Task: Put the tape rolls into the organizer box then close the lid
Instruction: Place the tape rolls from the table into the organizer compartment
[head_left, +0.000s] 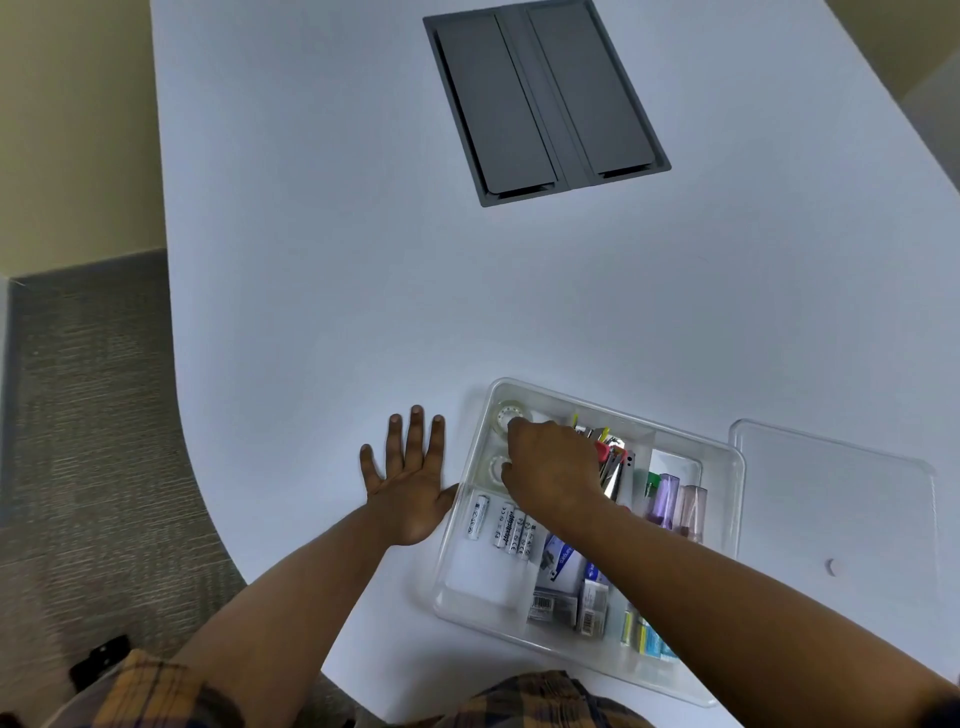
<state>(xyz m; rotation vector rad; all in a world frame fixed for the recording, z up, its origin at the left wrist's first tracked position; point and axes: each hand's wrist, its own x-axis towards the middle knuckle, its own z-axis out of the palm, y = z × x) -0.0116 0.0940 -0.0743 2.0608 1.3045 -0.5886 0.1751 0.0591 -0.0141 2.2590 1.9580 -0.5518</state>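
A clear plastic organizer box (730, 525) stands open on the white table, near its front edge. Two clear tape rolls lie in its far-left compartment: one at the far corner (506, 413) and one just nearer (496, 467). My right hand (553, 467) reaches over that compartment with fingers curled down. Its thumb presses on the nearer roll and a fingertip touches the far roll; the hand partly hides the nearer one. My left hand (410, 483) lies flat on the table, fingers spread, against the box's left side. The clear lid (841, 509) lies flat to the right of the box.
The other compartments hold batteries (506, 527), small boxes of staples (563, 582), clips and purple highlighters (678, 501). A grey cable hatch (545, 98) is set into the table farther back. The table edge curves away on the left above grey carpet (88, 415).
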